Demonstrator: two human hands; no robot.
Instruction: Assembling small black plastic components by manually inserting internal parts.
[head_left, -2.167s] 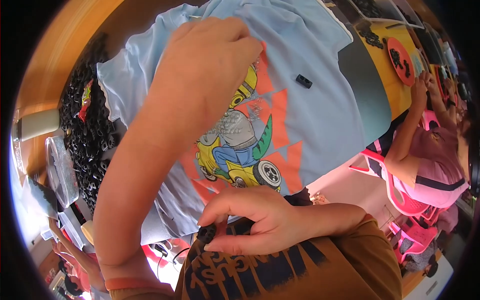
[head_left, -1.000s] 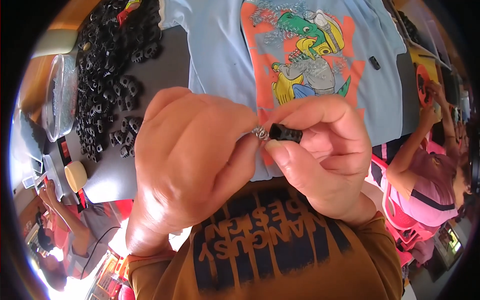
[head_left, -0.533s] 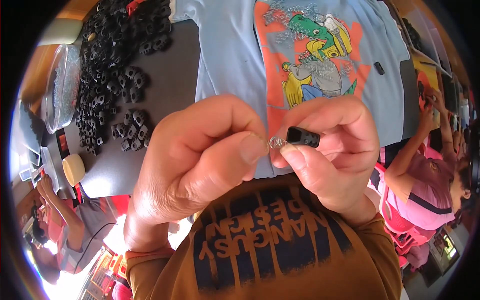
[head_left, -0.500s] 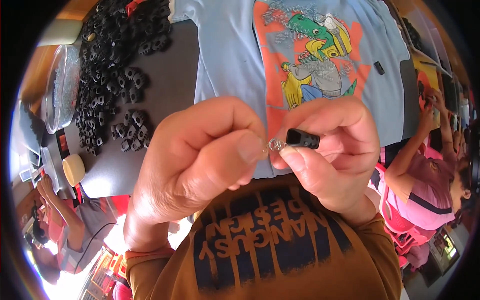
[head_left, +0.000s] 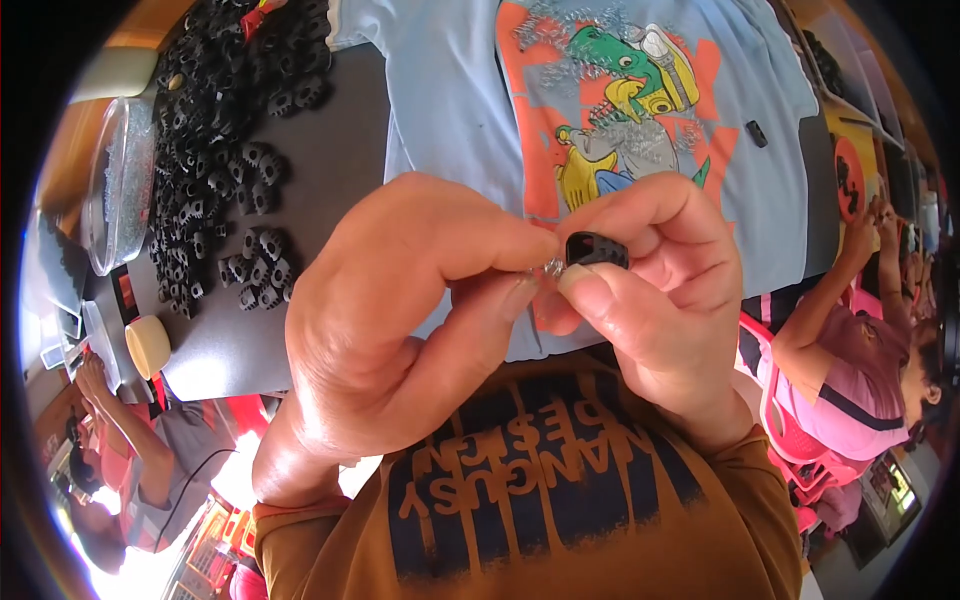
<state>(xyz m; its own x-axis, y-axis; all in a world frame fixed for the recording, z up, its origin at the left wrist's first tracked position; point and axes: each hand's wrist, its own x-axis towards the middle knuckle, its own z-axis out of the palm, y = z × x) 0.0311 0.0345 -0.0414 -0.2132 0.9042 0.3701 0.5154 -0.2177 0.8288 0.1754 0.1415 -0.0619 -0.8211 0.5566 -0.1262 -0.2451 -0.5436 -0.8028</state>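
My right hand (head_left: 655,290) pinches a small black plastic part (head_left: 596,248) between thumb and forefinger, close to the camera. My left hand (head_left: 400,310) pinches a tiny silver metal spring (head_left: 551,267) against the left end of that part. Both hands are held above the table's near edge, over a light blue shirt (head_left: 460,110) with a colourful cartoon print that is spread on the grey table (head_left: 330,150). Thin silver springs (head_left: 590,60) lie scattered on the shirt's print.
A heap of small black gear-like parts (head_left: 225,150) covers the table's left side, next to a clear plastic tub (head_left: 115,185). A single black part (head_left: 757,133) lies on the shirt at right. One person in pink (head_left: 860,360) sits at right, another at lower left (head_left: 130,460).
Earlier my left hand reached out over the shirt while my right stayed low. Since then both hands have come together near the camera, the spring held against the black part.
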